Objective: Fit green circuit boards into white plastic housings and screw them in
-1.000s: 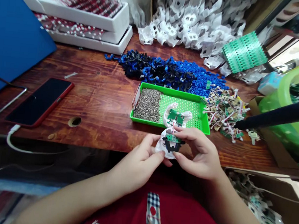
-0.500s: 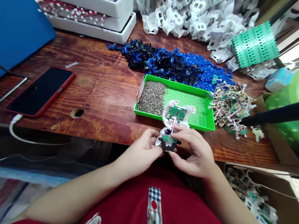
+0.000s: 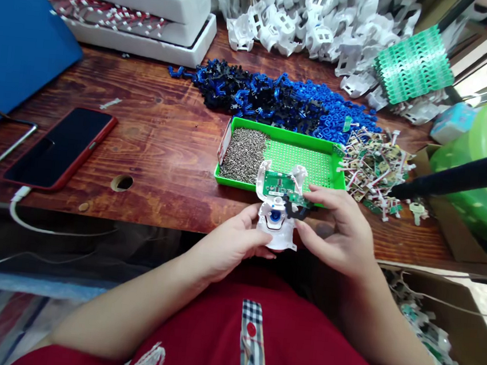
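My left hand point(image 3: 231, 240) is closed round the lower part of a white plastic housing point(image 3: 281, 241), just in front of the table edge. A green circuit board point(image 3: 277, 183) sits in the housing's upper part, and a round blue piece point(image 3: 275, 215) shows in its lower part. Between the thumb and fingers of my right hand point(image 3: 344, 232) is a black plastic bracket point(image 3: 296, 210) with a small green board on it. The bracket is tilted at the right side of the housing; whether they touch I cannot tell.
Behind the housing stands a green tray point(image 3: 237, 183) with small metal screws point(image 3: 243, 154). Blue and black parts point(image 3: 256, 95) are heaped beyond it, with wired boards point(image 3: 374, 166) at right. White housings point(image 3: 319, 23) fill the back. A phone point(image 3: 61, 148) lies left.
My right hand has shifted right with the black bracket, off the housing's lower part, uncovering the blue piece. My left hand still grips the housing, and the view has shifted slightly.
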`<control>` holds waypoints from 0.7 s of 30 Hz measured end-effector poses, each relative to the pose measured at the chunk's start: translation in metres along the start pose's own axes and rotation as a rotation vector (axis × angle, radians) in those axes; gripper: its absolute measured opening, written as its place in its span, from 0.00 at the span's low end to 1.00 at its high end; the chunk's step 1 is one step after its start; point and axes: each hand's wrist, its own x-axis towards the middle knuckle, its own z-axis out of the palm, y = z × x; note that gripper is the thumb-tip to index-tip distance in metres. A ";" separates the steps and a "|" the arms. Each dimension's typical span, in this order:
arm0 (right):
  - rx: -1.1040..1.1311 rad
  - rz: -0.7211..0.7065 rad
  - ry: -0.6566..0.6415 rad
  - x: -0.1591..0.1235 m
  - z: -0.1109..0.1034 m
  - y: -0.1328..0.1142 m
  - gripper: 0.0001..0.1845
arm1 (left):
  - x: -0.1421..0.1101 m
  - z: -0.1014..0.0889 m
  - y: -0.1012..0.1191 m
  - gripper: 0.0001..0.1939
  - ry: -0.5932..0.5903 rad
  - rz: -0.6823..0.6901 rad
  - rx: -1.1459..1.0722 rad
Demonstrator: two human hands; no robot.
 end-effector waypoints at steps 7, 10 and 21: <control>-0.066 -0.087 -0.233 0.003 -0.003 -0.005 0.23 | -0.001 -0.003 -0.005 0.21 -0.008 0.095 0.088; -0.070 -0.108 -0.260 0.002 -0.004 -0.007 0.23 | -0.003 -0.003 -0.006 0.23 -0.022 0.104 0.091; -0.314 -0.210 -0.324 0.007 -0.008 -0.031 0.18 | -0.004 -0.004 -0.015 0.20 -0.034 0.275 0.109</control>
